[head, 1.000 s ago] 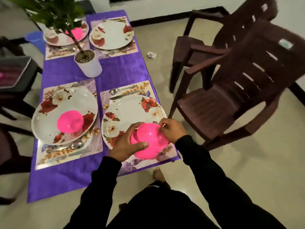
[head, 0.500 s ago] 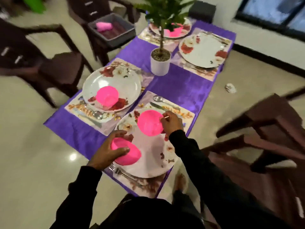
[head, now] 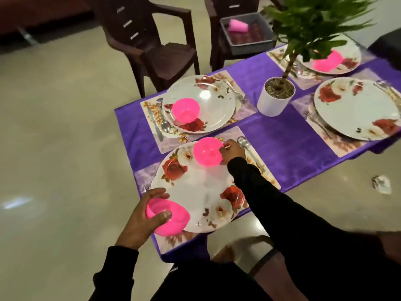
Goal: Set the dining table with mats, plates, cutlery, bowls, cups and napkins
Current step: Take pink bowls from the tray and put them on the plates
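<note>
Pink bowl (head: 207, 151), pinched at its rim by the right hand (head: 232, 151), should settle flat on the plate (head: 201, 192) before release; left hand (head: 147, 216) grips a spare bowl (head: 171, 220).

Glossy beige floor (head: 54, 127); dark plastic chairs (head: 149, 40) beside table.

The person wears a plain black long-sleeved top. Both sleeves are snug and reach down to the wrists, where the left sleeve (head: 121, 257) ends in a soft rounded cuff and the right sleeve (head: 260, 192) ends in a close cuff. The left hand (head: 141, 216) and the right hand (head: 232, 152) are bare. The dark cloth shows no print or marking.
</note>
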